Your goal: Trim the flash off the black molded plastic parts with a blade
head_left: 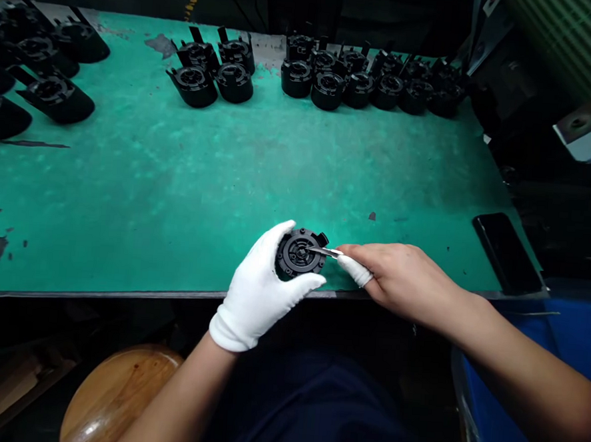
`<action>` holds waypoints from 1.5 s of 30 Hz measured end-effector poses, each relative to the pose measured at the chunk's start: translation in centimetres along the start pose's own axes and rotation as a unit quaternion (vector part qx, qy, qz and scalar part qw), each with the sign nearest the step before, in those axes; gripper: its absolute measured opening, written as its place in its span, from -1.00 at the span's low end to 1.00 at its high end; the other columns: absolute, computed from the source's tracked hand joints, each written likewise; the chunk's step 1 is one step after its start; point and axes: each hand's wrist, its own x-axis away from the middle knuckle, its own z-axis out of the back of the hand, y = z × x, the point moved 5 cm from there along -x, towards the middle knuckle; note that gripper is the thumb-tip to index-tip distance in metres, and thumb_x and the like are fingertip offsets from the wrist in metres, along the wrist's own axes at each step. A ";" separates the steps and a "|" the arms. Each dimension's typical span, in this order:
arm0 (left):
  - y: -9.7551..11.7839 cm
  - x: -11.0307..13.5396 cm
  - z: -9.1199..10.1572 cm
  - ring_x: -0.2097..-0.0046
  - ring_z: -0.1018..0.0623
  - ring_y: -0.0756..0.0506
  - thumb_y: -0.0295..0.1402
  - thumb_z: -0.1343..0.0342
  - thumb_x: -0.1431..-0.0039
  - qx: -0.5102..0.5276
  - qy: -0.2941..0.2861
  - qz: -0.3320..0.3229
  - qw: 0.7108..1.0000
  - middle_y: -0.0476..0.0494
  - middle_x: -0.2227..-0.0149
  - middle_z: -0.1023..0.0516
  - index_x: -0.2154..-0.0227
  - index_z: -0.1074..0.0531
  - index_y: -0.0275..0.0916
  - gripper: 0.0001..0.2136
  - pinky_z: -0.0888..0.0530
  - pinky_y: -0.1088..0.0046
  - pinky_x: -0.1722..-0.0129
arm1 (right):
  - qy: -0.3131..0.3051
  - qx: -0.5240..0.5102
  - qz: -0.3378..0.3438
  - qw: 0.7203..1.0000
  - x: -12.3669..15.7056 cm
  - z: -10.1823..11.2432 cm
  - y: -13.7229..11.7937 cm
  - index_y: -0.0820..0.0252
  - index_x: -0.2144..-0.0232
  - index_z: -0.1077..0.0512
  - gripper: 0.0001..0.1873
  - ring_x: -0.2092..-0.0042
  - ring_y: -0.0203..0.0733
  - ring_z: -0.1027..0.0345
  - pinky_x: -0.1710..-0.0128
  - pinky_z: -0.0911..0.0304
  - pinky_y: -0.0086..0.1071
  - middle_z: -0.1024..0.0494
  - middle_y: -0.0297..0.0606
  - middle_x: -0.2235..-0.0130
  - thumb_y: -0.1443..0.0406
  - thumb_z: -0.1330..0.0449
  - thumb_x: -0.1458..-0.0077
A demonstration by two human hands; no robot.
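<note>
The left hand (259, 285), in a white glove, grasps the round black part (291, 266) by its rim, thumb on the near side and fingers on the far side. The right hand (407, 278), bare except for a white thumb cover (355, 271), pinches a slim metal tool (326, 251) with its tip over the middle of the part's face.

Caution: the tip may skid off the raised rings if pressed at a shallow angle, and could scratch the face or catch the gloved thumb. A loose rim grip could let the part turn under the tool.

Orientation: the part's ringed face points up; being round, it shows no clear long axis. Its side tab (322, 239) points to the far right. The tool's long axis runs nearly crosswise, tip to the left.

Location: the part is at the front edge of the green bench (202, 188); contact with the surface cannot be confirmed. Black cups (234, 84) stand along the back; a phone (508, 253) lies at the right end.
</note>
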 end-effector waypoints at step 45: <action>0.5 1.6 -0.9 -0.13 -0.50 -0.22 -0.09 -0.42 0.10 -0.021 0.123 -0.016 0.992 -0.23 -0.12 -0.45 -0.07 -0.26 -0.16 -0.30 -0.44 0.17 -0.17 | 0.082 0.032 -0.033 0.996 0.7 -0.8 -0.6 -0.03 -0.16 -0.43 -0.55 0.23 -0.13 -0.41 0.32 -0.15 -0.32 -0.53 -0.32 0.29 0.35 -0.08 -0.26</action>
